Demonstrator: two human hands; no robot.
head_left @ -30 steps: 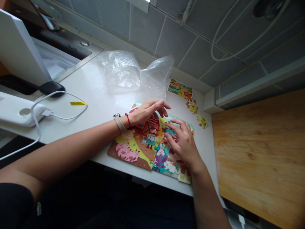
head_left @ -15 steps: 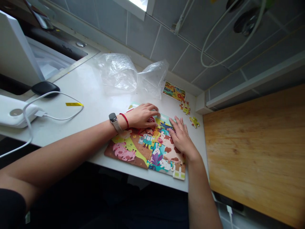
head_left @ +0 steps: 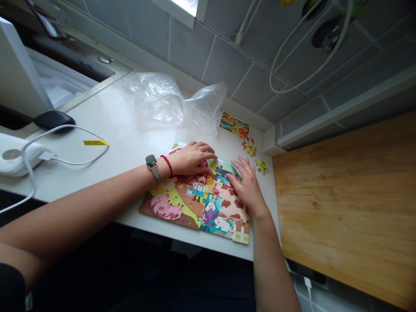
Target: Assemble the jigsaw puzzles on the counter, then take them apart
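Puzzle [head_left: 188, 210] with farm animals lies flat near the near edge of the white counter [head_left: 120, 130], seemingly set there for easy reach. The left hand [head_left: 191, 159] rests palm down over its far left part, fingers loosely bent and gripping nothing visible, perhaps to stop it sliding. The right hand [head_left: 247, 185] lies over its right side, fingers spread and released. Loose pieces [head_left: 249, 147] and a picture card [head_left: 234, 124] sit at the far right, probably to leave the puzzle uncovered; a plastic bag [head_left: 159, 102] lies beyond, out of the hands' way
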